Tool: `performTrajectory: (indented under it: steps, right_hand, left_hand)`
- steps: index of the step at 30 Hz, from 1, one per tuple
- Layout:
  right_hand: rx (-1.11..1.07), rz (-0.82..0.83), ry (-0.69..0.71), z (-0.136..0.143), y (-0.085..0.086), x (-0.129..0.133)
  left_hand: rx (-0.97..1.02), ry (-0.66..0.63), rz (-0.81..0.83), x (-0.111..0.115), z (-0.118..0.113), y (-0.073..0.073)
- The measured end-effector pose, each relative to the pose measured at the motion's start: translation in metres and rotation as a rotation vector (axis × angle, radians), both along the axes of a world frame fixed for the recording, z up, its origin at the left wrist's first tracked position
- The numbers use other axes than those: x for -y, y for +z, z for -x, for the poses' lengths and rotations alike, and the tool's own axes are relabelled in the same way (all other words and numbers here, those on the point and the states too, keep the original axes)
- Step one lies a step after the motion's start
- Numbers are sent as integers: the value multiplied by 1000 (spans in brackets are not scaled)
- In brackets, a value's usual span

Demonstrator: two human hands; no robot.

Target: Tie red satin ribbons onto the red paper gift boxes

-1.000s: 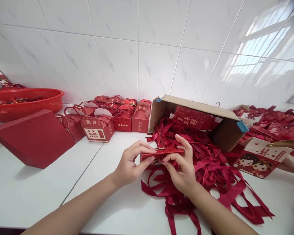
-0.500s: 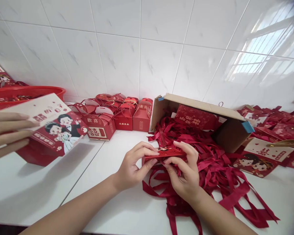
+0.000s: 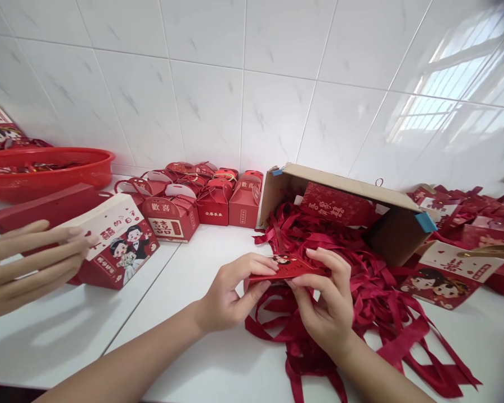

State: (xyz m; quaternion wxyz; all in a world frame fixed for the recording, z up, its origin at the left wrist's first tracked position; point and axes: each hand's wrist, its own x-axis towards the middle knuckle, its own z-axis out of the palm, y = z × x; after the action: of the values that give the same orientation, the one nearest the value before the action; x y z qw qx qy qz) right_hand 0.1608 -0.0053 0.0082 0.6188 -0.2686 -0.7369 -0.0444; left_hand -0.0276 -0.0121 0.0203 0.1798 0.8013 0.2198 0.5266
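Observation:
A flat-topped red box [image 3: 288, 270] with a small cartoon picture is held between my two hands, low over the table. My left hand [image 3: 237, 291] pinches its left end, thumb below and fingers on top. At its right side my right hand [image 3: 327, 296] grips the near edge with thumb and index finger, the other fingers curled above it. Beneath and beyond the box lies a heap of dark red ribbons [image 3: 373, 302], spilling out of a cardboard box [image 3: 340, 182] on its side.
At the left, another person's hand [image 3: 33, 263] is at a cream and red box [image 3: 120, 240]. Behind are a red basin [image 3: 79, 168] and small red gift boxes [image 3: 174, 215]. More boxes [image 3: 445, 274] stand at the right on the white table [image 3: 151, 347].
The other person's cream and red box has moved right and down onto the table, uncovering another red box behind it. My hands keep hold of the red box, its top slightly more in view.

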Motion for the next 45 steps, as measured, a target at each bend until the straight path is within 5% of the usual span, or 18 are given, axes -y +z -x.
performTrajectory:
  steps: [13, 17, 25, 33, 39, 45]
  right_hand:
    - [-121, 308, 245, 1, -16, -10]
    - [-178, 375, 185, 2, -19, -18]
    - [111, 693, 180, 7, -23, -29]
    - [-75, 546, 189, -10, -9, -32]
    - [-471, 589, 468, -16, 2, -28]
    - [-557, 398, 384, -14, 12, -6]
  left_hand:
    - [80, 57, -41, -5, 0, 4]
    - [158, 228, 66, -10, 8, 7]
    - [205, 397, 141, -10, 9, 9]
    - [201, 474, 101, -9, 12, 16]
    - [116, 282, -74, -8, 7, 8]
    - [-11, 195, -257, -4, -6, -7]
